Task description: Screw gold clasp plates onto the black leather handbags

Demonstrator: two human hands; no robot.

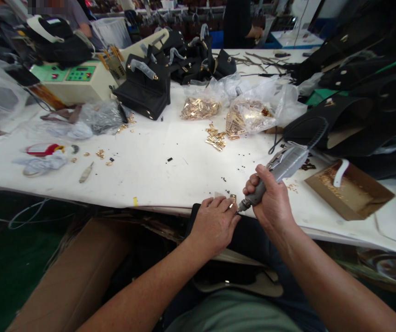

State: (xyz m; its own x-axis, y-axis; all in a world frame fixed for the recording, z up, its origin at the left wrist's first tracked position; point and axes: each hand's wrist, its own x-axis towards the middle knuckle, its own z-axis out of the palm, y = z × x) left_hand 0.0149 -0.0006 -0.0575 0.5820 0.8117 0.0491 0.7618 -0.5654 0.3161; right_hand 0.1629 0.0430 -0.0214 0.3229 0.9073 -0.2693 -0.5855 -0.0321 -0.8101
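My right hand is wrapped round a grey electric screwdriver, its tip pointing down and left. That tip meets a black leather bag on my lap, close to my left fingertips. My left hand grips the bag's upper edge, fingers bent over it and thumb near the bit. A small gold metal plate shows just beyond those fingers. The exact spot under the tip is partly hidden by my hand.
Across the white table lie loose gold plates and plastic bags of gold fittings. A cardboard box of small parts stands right. Finished-looking black handbags and a control unit stand behind. Other people work beyond.
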